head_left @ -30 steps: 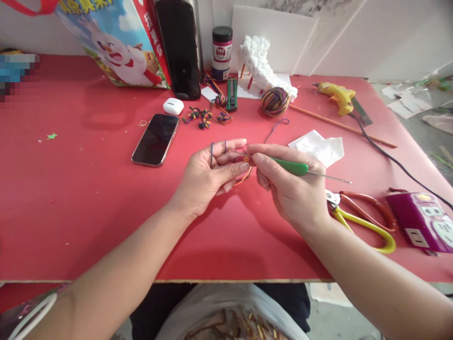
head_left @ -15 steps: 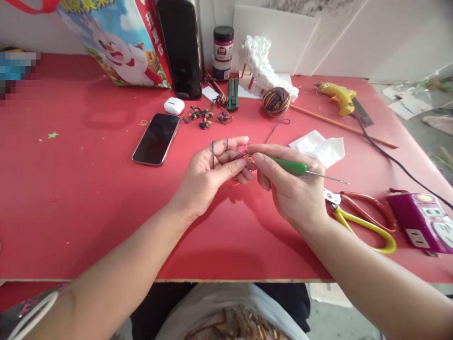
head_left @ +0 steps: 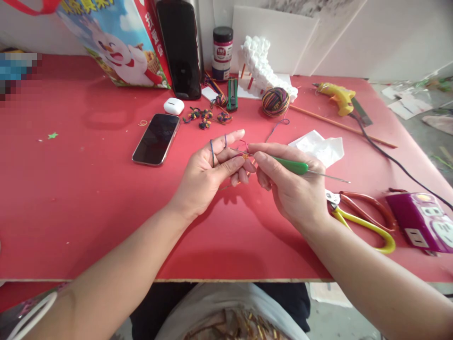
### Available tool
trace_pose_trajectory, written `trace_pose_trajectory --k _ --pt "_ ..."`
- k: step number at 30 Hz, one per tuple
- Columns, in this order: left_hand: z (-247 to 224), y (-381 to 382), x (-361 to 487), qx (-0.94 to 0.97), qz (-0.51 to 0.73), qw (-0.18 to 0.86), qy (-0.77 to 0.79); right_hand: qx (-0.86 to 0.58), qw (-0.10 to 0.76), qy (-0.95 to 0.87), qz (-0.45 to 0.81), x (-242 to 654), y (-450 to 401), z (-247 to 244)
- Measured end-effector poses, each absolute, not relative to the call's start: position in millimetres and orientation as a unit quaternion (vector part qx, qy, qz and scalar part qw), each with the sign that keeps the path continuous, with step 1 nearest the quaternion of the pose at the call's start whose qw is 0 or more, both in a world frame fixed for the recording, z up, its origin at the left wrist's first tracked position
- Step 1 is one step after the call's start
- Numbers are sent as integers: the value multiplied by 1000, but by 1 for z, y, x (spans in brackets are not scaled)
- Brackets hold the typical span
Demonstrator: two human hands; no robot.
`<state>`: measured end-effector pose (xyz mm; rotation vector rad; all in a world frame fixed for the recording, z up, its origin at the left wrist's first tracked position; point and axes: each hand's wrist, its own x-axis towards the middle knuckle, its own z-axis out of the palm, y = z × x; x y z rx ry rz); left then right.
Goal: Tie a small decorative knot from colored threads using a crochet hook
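Note:
My left hand (head_left: pixel 208 177) pinches a small piece of multicoloured crochet (head_left: pixel 245 156) between thumb and fingers, mostly hidden by them. Dark blue yarn (head_left: pixel 212 152) wraps its raised index finger. In my right hand (head_left: pixel 292 184) is a crochet hook (head_left: pixel 292 165) with a green handle, held like a pen. Its thin tip reaches to the crochet piece, while a second metal end sticks out to the right. A pink strand loops up near the tip. Behind the hands lies a ball of multicoloured yarn (head_left: pixel 275 102), with a strand trailing toward me.
Several small crocheted pieces (head_left: pixel 205 114) lie beyond my hands, near a phone (head_left: pixel 156 139) and a white earbud case (head_left: pixel 173 106). At right are pliers (head_left: pixel 368 219), a purple socket box (head_left: pixel 419 222), a yellow glue gun (head_left: pixel 338 97) with its cord, and crumpled white paper (head_left: pixel 318 147).
My left index finger has lifted slightly and moved a little left. The fingertips and hook have drawn slightly apart, and the pink strand shows more clearly. Both hands keep their holds.

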<state>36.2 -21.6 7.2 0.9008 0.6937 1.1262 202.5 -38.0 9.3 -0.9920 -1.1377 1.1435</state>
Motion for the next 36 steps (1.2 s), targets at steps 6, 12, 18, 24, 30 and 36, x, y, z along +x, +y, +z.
trace_pose_trajectory --k 6,12,18,24,30,36 --pt "10 -24 36 415 501 684 328 -420 578 -501 487 205 -38 9" --pt "14 -26 35 404 495 690 339 -433 570 -513 474 205 -40 9" --pt "14 -27 34 412 479 693 345 -434 568 -513 476 205 -40 10" --pt "10 -25 35 417 489 688 338 -429 566 -507 488 206 -41 12" --pt "11 -26 33 407 500 662 382 -448 559 -518 467 206 -41 11" --pt "12 -21 31 417 520 621 412 -438 564 -513 476 206 -42 14"
